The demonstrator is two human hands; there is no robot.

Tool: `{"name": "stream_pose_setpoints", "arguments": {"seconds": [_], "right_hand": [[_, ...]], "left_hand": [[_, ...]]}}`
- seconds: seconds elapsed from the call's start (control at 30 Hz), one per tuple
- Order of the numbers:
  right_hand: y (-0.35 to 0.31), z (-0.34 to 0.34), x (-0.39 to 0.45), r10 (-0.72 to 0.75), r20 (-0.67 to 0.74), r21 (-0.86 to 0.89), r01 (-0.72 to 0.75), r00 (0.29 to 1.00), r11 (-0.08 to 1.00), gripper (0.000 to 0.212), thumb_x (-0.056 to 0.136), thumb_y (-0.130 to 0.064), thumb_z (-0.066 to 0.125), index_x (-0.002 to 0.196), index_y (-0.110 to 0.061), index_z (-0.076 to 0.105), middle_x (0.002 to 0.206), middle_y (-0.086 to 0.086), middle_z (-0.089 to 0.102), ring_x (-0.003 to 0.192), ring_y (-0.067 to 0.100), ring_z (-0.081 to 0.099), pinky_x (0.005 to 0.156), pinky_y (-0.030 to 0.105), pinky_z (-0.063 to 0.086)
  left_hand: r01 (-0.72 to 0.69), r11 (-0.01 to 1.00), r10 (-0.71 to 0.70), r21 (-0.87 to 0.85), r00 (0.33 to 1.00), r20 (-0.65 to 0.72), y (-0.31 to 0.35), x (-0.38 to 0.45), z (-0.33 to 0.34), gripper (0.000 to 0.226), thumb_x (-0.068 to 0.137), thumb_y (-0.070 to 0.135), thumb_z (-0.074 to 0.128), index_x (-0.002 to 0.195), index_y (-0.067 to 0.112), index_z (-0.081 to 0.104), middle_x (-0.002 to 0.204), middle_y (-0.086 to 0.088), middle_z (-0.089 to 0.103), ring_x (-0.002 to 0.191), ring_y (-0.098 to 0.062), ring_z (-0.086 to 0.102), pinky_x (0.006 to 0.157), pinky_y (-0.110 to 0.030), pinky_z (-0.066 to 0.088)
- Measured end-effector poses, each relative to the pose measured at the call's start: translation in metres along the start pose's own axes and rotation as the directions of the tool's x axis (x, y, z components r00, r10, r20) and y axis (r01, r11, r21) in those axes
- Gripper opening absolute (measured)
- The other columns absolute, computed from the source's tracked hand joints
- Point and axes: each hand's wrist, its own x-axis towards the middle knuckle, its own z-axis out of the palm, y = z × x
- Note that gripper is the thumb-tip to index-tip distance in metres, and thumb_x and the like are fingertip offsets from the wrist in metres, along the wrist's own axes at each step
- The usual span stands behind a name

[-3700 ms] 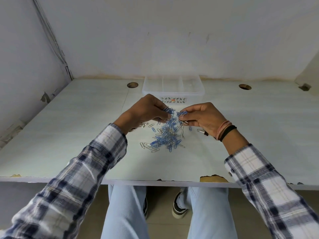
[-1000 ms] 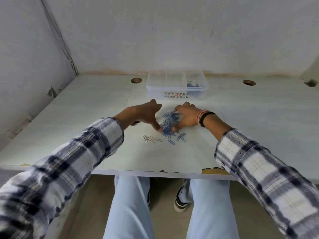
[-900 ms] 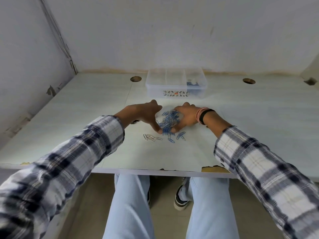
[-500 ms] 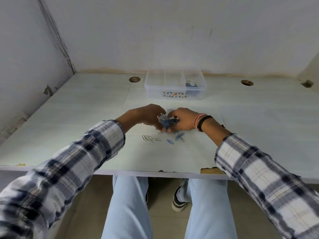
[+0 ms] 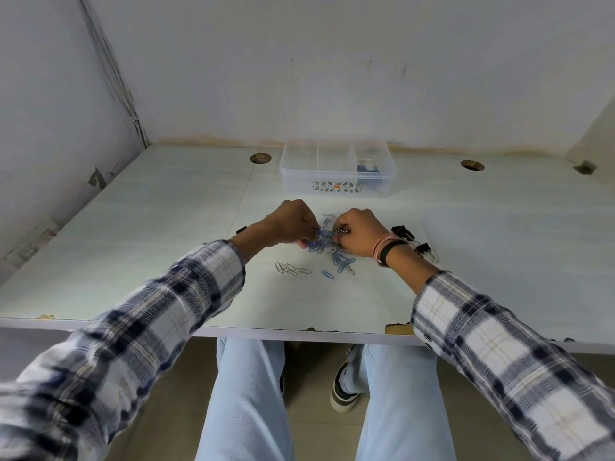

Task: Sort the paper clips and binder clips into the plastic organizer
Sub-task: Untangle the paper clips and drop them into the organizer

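A bunch of blue paper clips [image 5: 321,241] sits at the middle of the white desk, pinched from both sides. My left hand [image 5: 290,222] grips its left side and my right hand [image 5: 359,234] its right side, fingers curled into the bunch. Loose blue clips [image 5: 342,261] and silver clips [image 5: 289,268] lie just in front of my hands. Black binder clips [image 5: 404,234] rest to the right of my right wrist. The clear plastic organizer [image 5: 316,176] stands at the back; its right compartment holds several blue clips [image 5: 367,168].
Two round cable holes [image 5: 260,158] [image 5: 472,165] are cut in the desk near the back wall. A further black binder clip [image 5: 241,230] peeks out behind my left wrist. The desk's front edge [image 5: 299,331] is chipped. My knees are under it.
My hands raked the spread blue clips into a tight bunch and closed on it. Earlier several blue clips landed in the organizer's right compartment.
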Motion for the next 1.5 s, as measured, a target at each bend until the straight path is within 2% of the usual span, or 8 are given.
{"name": "stream_pose_setpoints", "arguments": {"seconds": [0.1,0.27,0.67,0.9,1.1,1.17,1.3,1.5], "right_hand": [[0.006,-0.008,-0.003,0.135,0.020,0.276,-0.135,0.991,0.952,0.018,0.083,-0.006,0.076,0.101,-0.002,0.073,0.081,0.009,0.073,0.063,0.019,0.072,0.063,0.025,0.061],[0.016,-0.029,-0.003,0.212,0.101,0.619,-0.228,0.972,0.751,0.025,0.081,0.002,0.076,0.104,0.010,0.069,0.092,0.024,0.072,0.072,0.027,0.072,0.072,0.036,0.063],[0.042,-0.085,0.026,0.276,0.070,0.877,-0.190,0.959,0.441,0.029,0.081,0.009,0.073,0.108,0.014,0.063,0.095,0.021,0.068,0.082,0.027,0.069,0.073,0.034,0.063],[0.061,-0.127,0.080,0.371,-0.043,0.892,-0.132,0.928,0.433,0.022,0.082,0.008,0.072,0.103,0.011,0.065,0.089,0.018,0.068,0.074,0.024,0.069,0.066,0.030,0.062],[0.081,-0.135,0.131,0.428,-0.059,0.810,-0.207,0.902,0.549,0.022,0.081,0.010,0.072,0.101,0.008,0.063,0.087,0.020,0.067,0.072,0.027,0.069,0.071,0.036,0.063],[0.089,-0.133,0.143,0.409,-0.041,0.747,-0.244,0.912,0.619,0.021,0.085,0.009,0.066,0.105,0.003,0.060,0.095,0.018,0.066,0.079,0.025,0.069,0.076,0.034,0.062],[0.096,-0.128,0.162,0.453,-0.009,0.670,-0.331,0.892,0.665,0.011,0.084,0.003,0.070,0.093,0.004,0.065,0.095,0.019,0.071,0.084,0.029,0.073,0.084,0.040,0.061],[0.094,-0.128,0.165,0.459,-0.026,0.652,-0.333,0.888,0.681,0.015,0.079,0.003,0.077,0.089,0.009,0.068,0.091,0.023,0.071,0.077,0.033,0.074,0.073,0.041,0.063]], "left_hand": [[0.025,0.988,-0.026,-0.151,1.000,-0.007,0.001,0.001,-0.006,0.018,0.079,0.000,0.081,0.096,-0.006,0.077,0.088,-0.021,0.077,0.062,-0.021,0.074,0.070,-0.027,0.063],[0.056,0.934,-0.052,-0.354,0.998,0.021,0.010,0.004,-0.015,0.021,0.079,-0.004,0.080,0.099,-0.011,0.075,0.093,-0.027,0.074,0.077,-0.031,0.073,0.077,-0.036,0.064],[0.029,0.823,-0.049,-0.567,0.999,-0.020,0.073,0.052,-0.034,0.020,0.082,-0.009,0.074,0.100,-0.017,0.069,0.091,-0.025,0.070,0.072,-0.026,0.069,0.067,-0.028,0.064],[0.030,0.837,-0.093,-0.546,0.992,-0.088,0.116,0.123,-0.047,0.027,0.082,-0.006,0.077,0.104,-0.018,0.067,0.091,-0.021,0.070,0.069,-0.024,0.070,0.068,-0.033,0.065],[0.089,0.884,-0.160,-0.458,0.980,-0.119,0.125,0.185,-0.043,0.015,0.079,-0.007,0.080,0.080,-0.007,0.064,0.087,-0.023,0.069,0.051,-0.021,0.070,0.058,-0.030,0.063],[0.104,0.895,-0.165,-0.434,0.981,-0.105,0.122,0.202,-0.038,0.017,0.079,-0.006,0.080,0.080,-0.003,0.063,0.085,-0.021,0.069,0.047,-0.019,0.070,0.067,-0.034,0.065],[0.130,0.910,-0.171,-0.394,0.983,-0.071,0.119,0.222,-0.027,0.017,0.081,-0.005,0.078,0.086,-0.003,0.063,0.086,-0.021,0.070,0.047,-0.017,0.070,0.079,-0.039,0.064],[0.131,0.933,-0.129,-0.335,0.991,0.031,0.125,0.227,-0.026,0.011,0.093,-0.001,0.061,0.084,0.005,0.057,0.095,-0.014,0.069,0.063,-0.017,0.072,0.068,-0.029,0.063]]}}
